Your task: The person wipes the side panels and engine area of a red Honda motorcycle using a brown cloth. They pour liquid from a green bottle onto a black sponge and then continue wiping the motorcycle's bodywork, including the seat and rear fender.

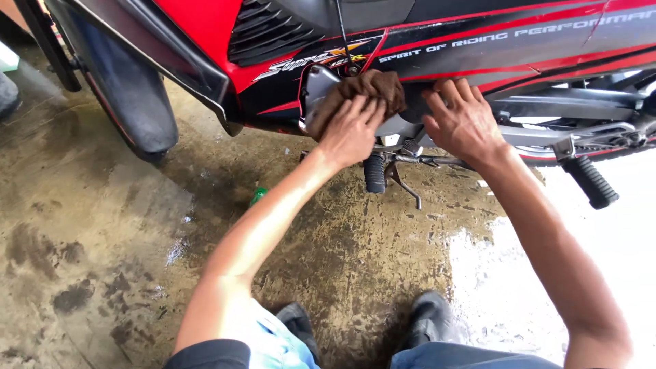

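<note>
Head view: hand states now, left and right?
Left hand: pressed on a brown rag against the motorcycle engine cover, fingers curled over the cloth.
Right hand: open, fingers spread flat on the engine side, holding nothing.

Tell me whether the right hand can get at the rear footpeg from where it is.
Probably yes. The right hand rests flat on the motorcycle's engine case, holding nothing, and the black rear footpeg sticks out nearby with only open floor around it.
</note>
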